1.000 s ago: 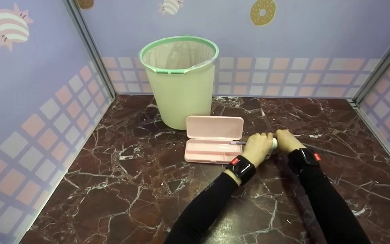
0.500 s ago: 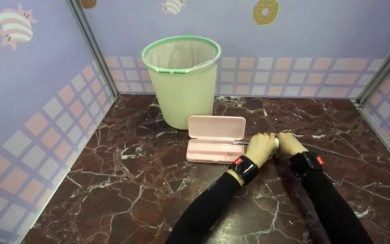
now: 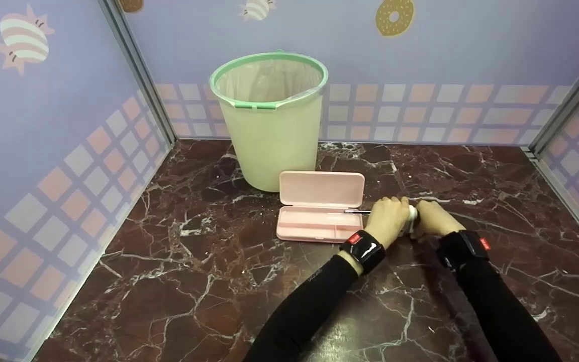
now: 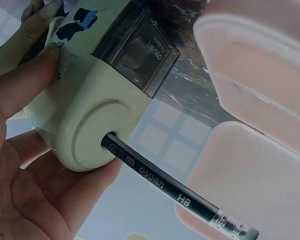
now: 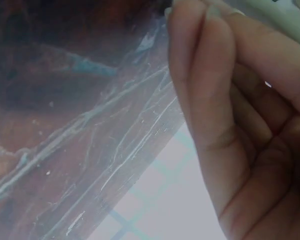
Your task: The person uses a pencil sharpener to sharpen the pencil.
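The white sharpener (image 4: 85, 82) is right of the table's (image 3: 194, 281) middle, mostly hidden from the head; the left hand's (image 3: 387, 217) fingers grip it. A pencil (image 4: 165, 181), its tip concealed inside, points toward the open pink case (image 3: 304, 217). The right hand's (image 3: 436, 219) fingers curl, tips cut off, hold unclear; it has shifted slightly rightward, well short of the table's right edge.

Booth-like enclosure; candy-print panels (image 3: 68, 90); metal corner posts (image 3: 137, 70); marbled surface (image 3: 169, 291)
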`<state>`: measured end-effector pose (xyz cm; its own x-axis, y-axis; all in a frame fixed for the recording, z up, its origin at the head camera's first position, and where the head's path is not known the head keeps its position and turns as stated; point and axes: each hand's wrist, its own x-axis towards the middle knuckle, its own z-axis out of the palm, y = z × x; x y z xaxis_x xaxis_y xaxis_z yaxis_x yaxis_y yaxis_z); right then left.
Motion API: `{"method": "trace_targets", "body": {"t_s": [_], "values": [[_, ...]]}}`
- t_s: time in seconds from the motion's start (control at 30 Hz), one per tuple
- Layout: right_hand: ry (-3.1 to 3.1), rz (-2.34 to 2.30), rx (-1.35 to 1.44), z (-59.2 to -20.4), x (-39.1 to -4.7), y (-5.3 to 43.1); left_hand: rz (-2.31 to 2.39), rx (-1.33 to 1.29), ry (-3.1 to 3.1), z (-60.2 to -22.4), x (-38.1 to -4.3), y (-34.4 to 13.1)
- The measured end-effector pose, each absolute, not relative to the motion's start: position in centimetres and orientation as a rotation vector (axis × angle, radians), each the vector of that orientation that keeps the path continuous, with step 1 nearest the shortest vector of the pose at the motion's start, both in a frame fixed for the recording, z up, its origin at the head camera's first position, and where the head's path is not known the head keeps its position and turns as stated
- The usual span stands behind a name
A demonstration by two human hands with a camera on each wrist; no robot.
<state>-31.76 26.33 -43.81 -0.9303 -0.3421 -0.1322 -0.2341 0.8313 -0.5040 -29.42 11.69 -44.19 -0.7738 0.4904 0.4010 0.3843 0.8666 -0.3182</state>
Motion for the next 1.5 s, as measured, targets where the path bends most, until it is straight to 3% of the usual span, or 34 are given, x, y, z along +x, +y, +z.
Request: {"method": "trace_targets", "body": {"t_s": [0.83, 1.5], "values": [[2.938, -0.672, -0.708, -41.6, -28.9, 26.7, 0.277, -0.604, -2.575, -44.1, -29.4, 11.8], [3.099, -0.689, -0.674, -41.2, -27.7, 26.6, 0.303, -0.579, -2.611, -44.1, -29.4, 12.4]]}}
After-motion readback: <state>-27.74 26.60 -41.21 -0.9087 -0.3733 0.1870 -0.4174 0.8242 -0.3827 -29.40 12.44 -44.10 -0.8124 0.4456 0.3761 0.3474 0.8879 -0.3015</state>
